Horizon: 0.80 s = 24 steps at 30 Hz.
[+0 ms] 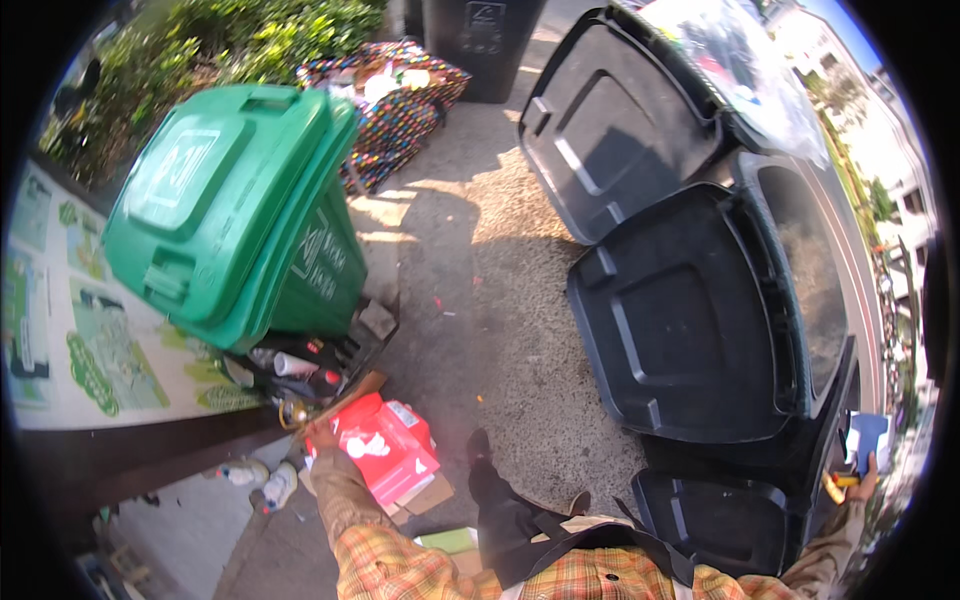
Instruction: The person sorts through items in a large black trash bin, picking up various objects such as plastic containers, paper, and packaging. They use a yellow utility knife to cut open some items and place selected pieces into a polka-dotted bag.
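My left hand (324, 436) reaches out at the lower left, closed at the edge of brown cardboard (360, 396) beside a red printed carton (382, 450); its fingertips are blurred. More flattened cardboard (427, 496) lies under the carton. At the far right, my right hand (865, 481) holds a yellow-handled object (834, 486), whose kind is unclear. A flat blue-and-white item (868, 439) stands just above its fingers, and whether the hand grips it too cannot be told.
A green wheeled bin (225, 202) with its lid down stands left, above a black tray of litter (300, 371). Large dark bins (810, 277) line the right, their lids (682, 322) hanging down. A dotted bag (397, 127) of refuse, shoes (279, 486) and a printed panel (97, 330) are also around.
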Each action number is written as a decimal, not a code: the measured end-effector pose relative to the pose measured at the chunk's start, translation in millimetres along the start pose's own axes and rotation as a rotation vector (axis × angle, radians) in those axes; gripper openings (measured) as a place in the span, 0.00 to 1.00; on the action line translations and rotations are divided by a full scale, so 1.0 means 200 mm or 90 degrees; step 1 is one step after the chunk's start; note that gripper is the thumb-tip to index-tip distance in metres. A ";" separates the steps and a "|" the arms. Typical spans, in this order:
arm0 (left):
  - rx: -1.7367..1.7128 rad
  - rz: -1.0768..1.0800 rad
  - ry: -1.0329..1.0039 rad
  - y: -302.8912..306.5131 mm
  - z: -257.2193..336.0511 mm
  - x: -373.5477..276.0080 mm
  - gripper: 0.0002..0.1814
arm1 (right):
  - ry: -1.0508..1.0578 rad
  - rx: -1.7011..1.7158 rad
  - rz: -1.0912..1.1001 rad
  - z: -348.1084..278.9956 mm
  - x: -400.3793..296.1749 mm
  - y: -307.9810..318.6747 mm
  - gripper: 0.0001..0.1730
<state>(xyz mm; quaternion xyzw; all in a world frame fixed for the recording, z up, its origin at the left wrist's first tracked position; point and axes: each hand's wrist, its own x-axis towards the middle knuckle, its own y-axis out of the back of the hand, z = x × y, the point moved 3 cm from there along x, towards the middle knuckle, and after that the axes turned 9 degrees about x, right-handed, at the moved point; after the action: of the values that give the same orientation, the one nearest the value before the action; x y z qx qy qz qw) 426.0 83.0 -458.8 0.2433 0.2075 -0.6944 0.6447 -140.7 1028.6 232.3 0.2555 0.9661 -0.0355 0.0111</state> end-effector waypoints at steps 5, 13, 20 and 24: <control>0.148 -0.151 0.434 -0.01 -0.76 -0.61 0.11 | 0.074 0.074 0.047 0.05 -0.15 0.46 0.10; 0.456 -0.748 0.007 -1.63 -0.02 -2.14 0.08 | 0.138 0.234 0.182 0.08 -0.45 1.08 0.12; 0.384 -1.157 -0.308 -2.48 0.69 -3.55 0.22 | 0.224 0.337 0.253 0.09 -0.25 1.47 0.18; 0.380 -1.330 -0.412 -2.72 0.77 -4.25 0.20 | 0.164 0.294 0.248 0.17 0.02 1.46 0.19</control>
<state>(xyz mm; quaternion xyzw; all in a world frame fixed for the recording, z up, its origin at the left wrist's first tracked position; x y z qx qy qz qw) -84.7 710.7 163.9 -0.0962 -0.0416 -0.9446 -0.3111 -0.3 1281.3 179.4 0.4338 0.8589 -0.2185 -0.1626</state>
